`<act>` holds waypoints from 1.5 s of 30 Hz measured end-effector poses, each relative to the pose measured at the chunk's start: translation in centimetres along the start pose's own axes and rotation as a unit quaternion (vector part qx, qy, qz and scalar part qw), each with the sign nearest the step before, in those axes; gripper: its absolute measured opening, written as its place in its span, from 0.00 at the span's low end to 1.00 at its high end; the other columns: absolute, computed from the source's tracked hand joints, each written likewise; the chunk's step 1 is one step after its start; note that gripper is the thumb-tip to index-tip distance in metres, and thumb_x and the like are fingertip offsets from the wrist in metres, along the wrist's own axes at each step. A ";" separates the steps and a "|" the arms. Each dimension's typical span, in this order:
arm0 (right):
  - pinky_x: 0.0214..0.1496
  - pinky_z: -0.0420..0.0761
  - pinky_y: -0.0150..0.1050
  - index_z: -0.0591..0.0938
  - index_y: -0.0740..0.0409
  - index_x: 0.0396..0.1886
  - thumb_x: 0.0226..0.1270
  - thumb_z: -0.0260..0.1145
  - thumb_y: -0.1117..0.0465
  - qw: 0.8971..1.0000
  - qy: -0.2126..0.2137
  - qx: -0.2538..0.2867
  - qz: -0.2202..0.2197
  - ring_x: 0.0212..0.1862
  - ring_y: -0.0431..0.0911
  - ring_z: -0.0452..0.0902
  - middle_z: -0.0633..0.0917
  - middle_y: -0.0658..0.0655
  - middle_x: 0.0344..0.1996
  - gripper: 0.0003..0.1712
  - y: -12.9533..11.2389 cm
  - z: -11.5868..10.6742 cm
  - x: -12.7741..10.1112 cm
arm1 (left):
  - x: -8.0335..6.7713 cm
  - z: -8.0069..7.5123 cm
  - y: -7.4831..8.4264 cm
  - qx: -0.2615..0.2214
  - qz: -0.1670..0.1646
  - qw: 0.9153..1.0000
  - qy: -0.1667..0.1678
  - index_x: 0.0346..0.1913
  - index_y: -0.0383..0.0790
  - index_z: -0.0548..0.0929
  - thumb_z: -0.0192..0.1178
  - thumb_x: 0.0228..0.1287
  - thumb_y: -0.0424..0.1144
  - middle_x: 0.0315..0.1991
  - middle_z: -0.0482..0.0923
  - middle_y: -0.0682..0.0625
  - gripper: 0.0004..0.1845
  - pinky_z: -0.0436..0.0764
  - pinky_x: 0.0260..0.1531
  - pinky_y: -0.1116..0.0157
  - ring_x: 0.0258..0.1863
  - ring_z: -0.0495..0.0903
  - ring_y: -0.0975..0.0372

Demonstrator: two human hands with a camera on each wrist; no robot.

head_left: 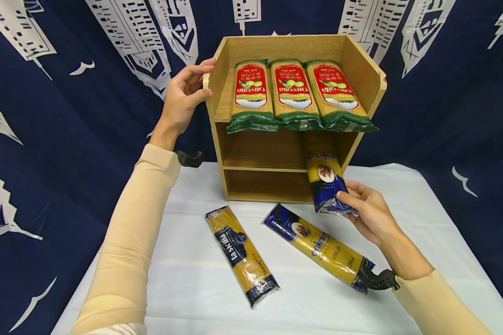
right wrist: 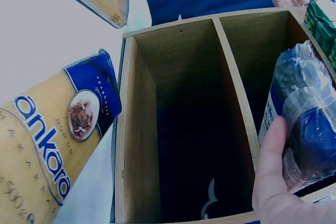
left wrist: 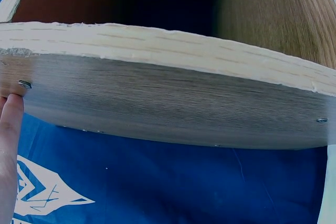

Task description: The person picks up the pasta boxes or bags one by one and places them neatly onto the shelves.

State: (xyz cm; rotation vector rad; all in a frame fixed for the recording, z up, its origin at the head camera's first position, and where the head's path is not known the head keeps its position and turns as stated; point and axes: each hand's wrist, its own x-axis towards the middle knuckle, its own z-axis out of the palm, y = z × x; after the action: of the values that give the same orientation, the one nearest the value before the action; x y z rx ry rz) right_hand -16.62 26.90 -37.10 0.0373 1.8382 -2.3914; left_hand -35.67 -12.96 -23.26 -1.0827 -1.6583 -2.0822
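A wooden shelf unit point(head_left: 362, 70) stands at the back of the white table. My left hand point(head_left: 185, 95) grips the top front corner of its left side panel point(left wrist: 157, 103), thumb on the edge. My right hand point(head_left: 366, 211) holds the near end of a blue and yellow Ankara spaghetti pack point(head_left: 324, 174) that leans into the middle shelf at its right side; the pack's end point(right wrist: 310, 129) shows by my fingers point(right wrist: 270, 166). Three green and red Olivolla packs point(head_left: 293, 93) lie side by side on the top shelf.
Two more spaghetti packs lie on the table in front: a La Sicilia pack point(head_left: 241, 256) at the left and another Ankara pack point(head_left: 318, 246) beside it. The lower shelves point(right wrist: 184, 119) hold nothing else. A dark blue printed cloth point(head_left: 58, 116) hangs behind.
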 end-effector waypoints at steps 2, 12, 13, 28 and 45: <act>0.49 0.84 0.35 0.54 0.67 0.73 0.73 0.62 0.71 1.000 -0.016 0.003 -0.018 0.50 0.43 0.83 0.80 0.54 0.54 0.36 0.2 0.1 -0.6 | -0.1 0.0 -0.1 0.000 0.004 1.000 0.000 0.53 0.31 0.84 0.59 0.56 0.16 0.68 0.74 0.37 0.21 0.68 0.69 0.56 0.70 0.70 0.52; 0.48 0.85 0.40 0.50 0.68 0.78 0.64 0.68 0.78 0.995 0.028 -0.038 -0.093 0.43 0.48 0.88 0.77 0.57 0.58 0.49 2.5 1.3 -3.0 | -0.1 0.0 -0.2 -0.006 0.018 1.000 -0.001 0.52 0.32 0.84 0.58 0.57 0.15 0.67 0.74 0.36 0.21 0.68 0.69 0.56 0.69 0.71 0.51; 0.48 0.85 0.40 0.50 0.68 0.78 0.64 0.68 0.78 0.994 0.037 -0.045 -0.097 0.43 0.47 0.88 0.77 0.56 0.58 0.49 2.7 1.4 -3.1 | -0.1 0.0 -0.2 -0.006 0.019 1.000 -0.002 0.53 0.32 0.84 0.58 0.56 0.15 0.67 0.74 0.36 0.21 0.68 0.69 0.56 0.69 0.71 0.51; 0.50 0.84 0.38 0.57 0.62 0.73 0.64 0.69 0.76 0.982 0.148 0.001 -0.120 0.50 0.44 0.85 0.72 0.59 0.61 0.43 4.7 3.7 -2.0 | -0.1 0.1 -0.5 -0.005 0.025 1.000 -0.005 0.52 0.31 0.84 0.58 0.57 0.15 0.67 0.74 0.35 0.21 0.68 0.69 0.56 0.70 0.70 0.50; 0.45 0.86 0.38 0.67 0.58 0.61 0.57 0.71 0.81 0.964 0.222 0.071 -0.128 0.44 0.47 0.86 0.78 0.60 0.56 0.36 4.1 4.6 1.4 | -0.1 0.2 0.0 -0.012 0.000 1.000 0.002 0.53 0.32 0.84 0.59 0.57 0.15 0.68 0.73 0.38 0.21 0.66 0.70 0.57 0.71 0.69 0.53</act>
State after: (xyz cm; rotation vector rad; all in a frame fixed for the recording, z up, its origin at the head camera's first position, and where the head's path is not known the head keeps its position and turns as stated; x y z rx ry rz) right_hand -17.29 21.32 -40.00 0.4034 1.9376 -2.8837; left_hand -35.46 -12.77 -23.31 -1.0860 -1.6361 -2.1083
